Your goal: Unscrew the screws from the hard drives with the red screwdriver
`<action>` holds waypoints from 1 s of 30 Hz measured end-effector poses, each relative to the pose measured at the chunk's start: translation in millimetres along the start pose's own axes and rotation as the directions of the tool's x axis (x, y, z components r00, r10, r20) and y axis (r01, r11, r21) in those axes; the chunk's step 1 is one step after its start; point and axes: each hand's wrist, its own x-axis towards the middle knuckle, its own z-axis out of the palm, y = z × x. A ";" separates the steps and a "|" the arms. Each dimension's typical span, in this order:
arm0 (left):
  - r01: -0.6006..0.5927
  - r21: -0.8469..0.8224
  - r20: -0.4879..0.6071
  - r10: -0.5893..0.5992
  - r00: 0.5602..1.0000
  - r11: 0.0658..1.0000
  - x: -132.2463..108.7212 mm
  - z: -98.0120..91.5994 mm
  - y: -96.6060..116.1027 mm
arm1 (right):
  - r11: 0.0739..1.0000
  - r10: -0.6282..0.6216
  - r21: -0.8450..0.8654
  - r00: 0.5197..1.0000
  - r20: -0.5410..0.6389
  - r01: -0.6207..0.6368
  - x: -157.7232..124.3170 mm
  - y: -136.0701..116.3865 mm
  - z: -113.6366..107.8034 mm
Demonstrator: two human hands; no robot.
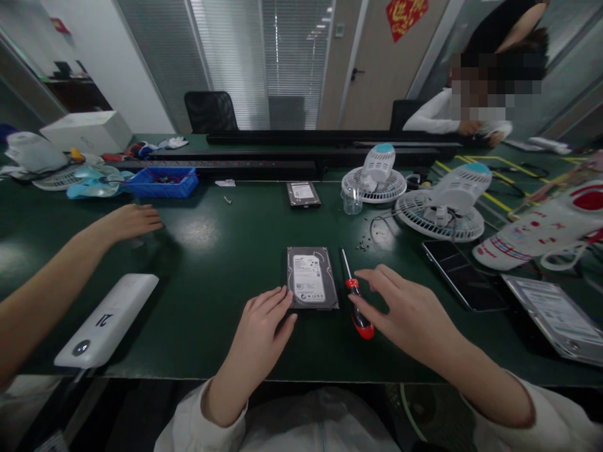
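A hard drive (313, 277) with a white label lies flat on the dark green table in front of me. My left hand (267, 315) rests at its lower left corner, fingers stretched out and touching its edge. Just right of the drive lies a red and black screwdriver (357, 301), its shaft pointing away from me. Over the handle hovers my right hand (398, 302), thumb and fingers apart with nothing between them. Several small screws (363, 243) are scattered beyond the screwdriver's tip.
Farther back lies a second hard drive (302, 194). White fans (440, 207), a clear cup (352, 201), a phone (464, 276) and a patterned bottle (541, 229) stand right. Leftward are a co-worker's hand (129, 223), a white power bank (109, 321) and a blue tray (162, 185).
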 end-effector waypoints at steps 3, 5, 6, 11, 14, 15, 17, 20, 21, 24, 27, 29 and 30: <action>-0.013 0.004 0.006 0.013 1.000 1.000 1.0 -0.5 0.6 | 0.979 -0.111 0.192 0.968 0.227 0.067 43.7 -0.7 -4.2; -0.015 0.006 0.008 0.015 1.000 1.000 1.7 -1.2 1.2 | 0.952 -0.188 0.297 0.910 0.370 0.076 74.0 -7.4 3.0; -0.012 0.007 0.010 0.012 1.000 1.000 2.0 -1.7 1.4 | 0.949 -0.202 0.308 0.886 0.417 0.071 87.5 -11.6 9.1; -0.006 -0.004 0.022 0.006 1.000 1.000 3.0 -3.5 1.7 | 0.942 -0.249 0.323 0.834 0.492 0.091 126.1 -25.5 44.5; -0.011 -0.004 0.020 0.011 1.000 1.000 2.9 -3.0 1.3 | 0.937 -0.264 0.338 0.822 0.504 0.094 132.9 -25.4 55.9; -0.012 -0.003 0.017 0.012 1.000 1.000 2.8 -2.7 1.2 | 0.934 -0.271 0.345 0.817 0.509 0.095 134.3 -25.1 57.6; -0.014 -0.005 0.011 0.014 1.000 1.000 2.5 -1.9 0.8 | 0.930 -0.281 0.356 0.809 0.516 0.096 137.0 -25.0 58.9; -0.023 -0.004 0.012 0.023 1.000 1.000 2.3 -1.4 0.7 | 0.929 -0.281 0.358 0.802 0.528 0.090 140.9 -26.8 59.5; -0.026 -0.001 0.012 0.026 1.000 1.000 2.3 -1.4 0.7 | 0.930 -0.279 0.357 0.800 0.532 0.087 141.9 -27.5 59.8; -0.023 0.005 0.009 0.023 1.000 1.000 2.1 -1.5 1.0 | 0.933 -0.277 0.350 0.795 0.540 0.088 143.8 -29.1 60.8; -0.012 0.004 0.012 0.012 1.000 1.000 2.2 -1.9 1.2 | 0.932 -0.296 0.345 0.786 0.542 0.114 143.9 -29.5 61.8; -0.015 0.003 0.012 0.015 1.000 1.000 2.4 -2.2 1.3 | 0.933 -0.309 0.334 0.781 0.542 0.137 143.2 -30.0 62.5; -0.017 0.002 0.012 0.017 1.000 1.000 2.5 -2.4 1.2 | 0.933 -0.316 0.327 0.780 0.541 0.151 142.7 -30.4 62.9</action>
